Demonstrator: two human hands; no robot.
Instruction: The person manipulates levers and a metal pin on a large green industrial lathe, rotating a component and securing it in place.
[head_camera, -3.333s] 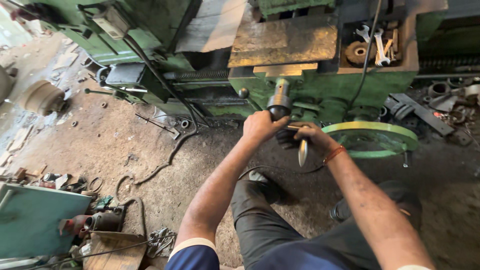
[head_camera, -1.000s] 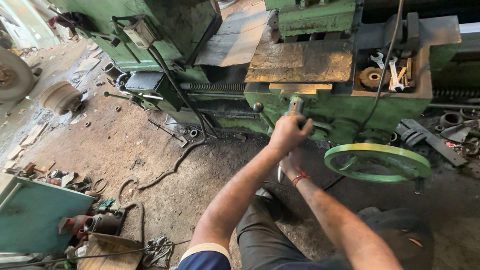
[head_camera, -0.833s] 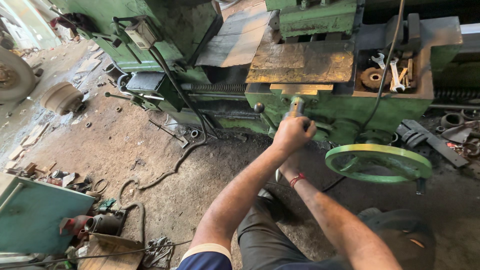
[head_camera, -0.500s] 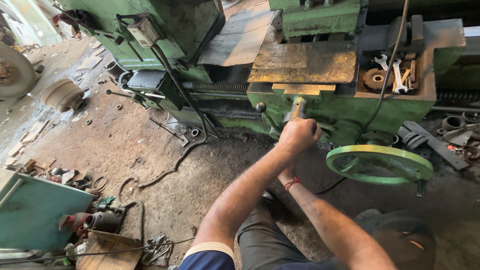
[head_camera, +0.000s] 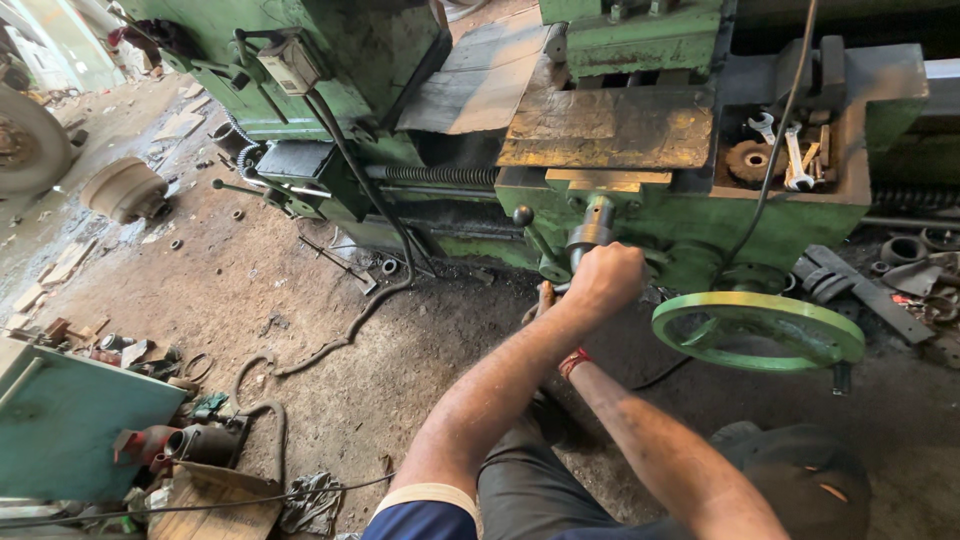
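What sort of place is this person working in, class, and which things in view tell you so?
Most likely a machine workshop: a big green lathe with a green handwheel, spanners in its tray, and metal scrap on the dirt floor.

The left hand (head_camera: 603, 281) covered the crank handle (head_camera: 592, 232) below its collar; what its grip closed on could not be seen. The right hand lay hidden behind the left forearm, only a red wristband (head_camera: 573, 362) showing. The lathe (head_camera: 640, 140) was cut off at the top and right edges. Small tools in the far tray (head_camera: 790, 155) were too small to tell apart.
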